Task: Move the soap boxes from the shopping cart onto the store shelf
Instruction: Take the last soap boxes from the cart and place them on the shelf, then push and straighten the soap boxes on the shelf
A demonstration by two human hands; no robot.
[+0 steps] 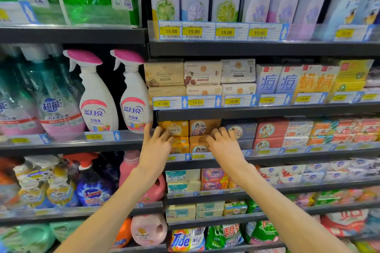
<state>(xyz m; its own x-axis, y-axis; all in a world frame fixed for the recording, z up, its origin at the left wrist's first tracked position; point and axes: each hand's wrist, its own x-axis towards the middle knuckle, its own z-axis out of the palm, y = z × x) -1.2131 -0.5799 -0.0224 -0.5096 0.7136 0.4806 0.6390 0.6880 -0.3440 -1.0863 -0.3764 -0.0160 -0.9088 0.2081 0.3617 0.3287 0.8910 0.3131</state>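
Soap boxes fill the shelf (pixel 267 110) in front of me at chest height. My left hand (pixel 157 146) reaches in with thumb raised and fingers spread, its fingertips touching the stacked yellow soap boxes (pixel 178 128). My right hand (pixel 225 145) is beside it, and its curled fingers hold the right edge of the stacked brown soap boxes (pixel 202 127). A dark blue soap box (pixel 244 129) stands just right of my right hand. The shopping cart is out of view.
Red, white and orange soap boxes (pixel 298 131) run along the same shelf to the right. Spray bottles (pixel 134 96) stand on the left bay. Price-tag rails (pixel 197 102) front each shelf. Detergent bags and bottles (pixel 187 239) fill the lower shelves.
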